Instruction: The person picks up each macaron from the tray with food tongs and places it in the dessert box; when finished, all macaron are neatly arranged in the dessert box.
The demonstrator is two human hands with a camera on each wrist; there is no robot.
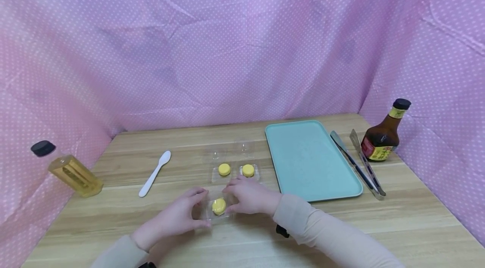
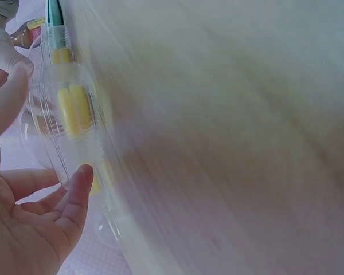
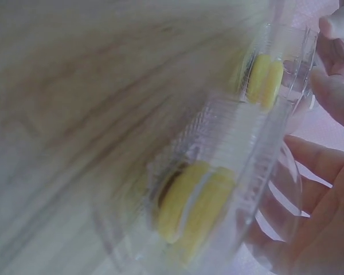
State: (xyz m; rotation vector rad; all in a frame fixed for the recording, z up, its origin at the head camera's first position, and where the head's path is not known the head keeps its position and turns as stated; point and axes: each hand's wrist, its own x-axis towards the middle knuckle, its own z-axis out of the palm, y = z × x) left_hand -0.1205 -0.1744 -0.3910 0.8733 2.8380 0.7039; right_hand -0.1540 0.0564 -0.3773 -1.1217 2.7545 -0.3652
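A pale wood-grain counter [image 1: 94, 226] stands before a pink cloth with white dots [image 1: 246, 49], which hangs in folds along the far edge and both sides. At the left is a bottle of yellow liquid [image 1: 77, 176] with a black cap, and to its right lies a white spoon [image 1: 154, 174]. Right of centre is a light blue-green tray [image 1: 314, 158]; beyond its right edge, metal tongs [image 1: 366, 165] lie spread, beside a brown sauce bottle [image 1: 380, 138].

Two clear boxes with raised lids stand side by side in the middle, holding a left macaron [image 1: 224, 169] and a right macaron [image 1: 248, 170], both yellow. Nearer than these is the clear plastic box [image 1: 219, 219] with another yellow macaron [image 1: 218, 206] inside; how far its lid is closed is unclear.

Both forearms reach in from the near edge. The left hand [image 1: 183, 213] holds this box's left side between thumb and bent fingers, slightly parted. The right hand [image 1: 253, 195], palm down, holds its right side likewise, fingers farther off than the thumb.
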